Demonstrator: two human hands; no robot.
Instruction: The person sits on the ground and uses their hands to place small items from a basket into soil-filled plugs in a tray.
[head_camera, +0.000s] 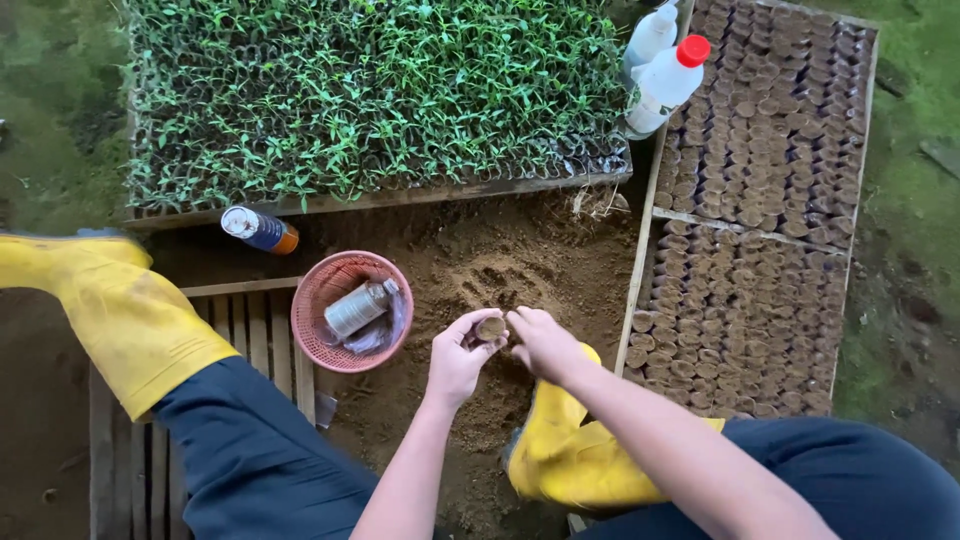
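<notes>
Head view, hands (505, 345) pinching soil pot (491, 328)

Small round soil-filled seedling pot (490, 327) held between left hand (462, 352) and right hand (545, 345) over loose brown soil (480, 270), pink plastic mesh basket (330, 290) just beside, tray of green seedlings (370, 90) beyond, rows of filled brown pots (740, 310) at right.

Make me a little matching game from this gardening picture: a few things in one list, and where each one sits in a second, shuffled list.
Things:
1. small soil-filled pot
2. pale bottle
3. red-capped bottle
4. green seedlings

Places:
A. between the two trays, top right
B. in the pink basket
C. in the left hand, touched by the right hand
D. in the wooden tray at top left

Pairs: 1-C, 2-B, 3-A, 4-D
</notes>
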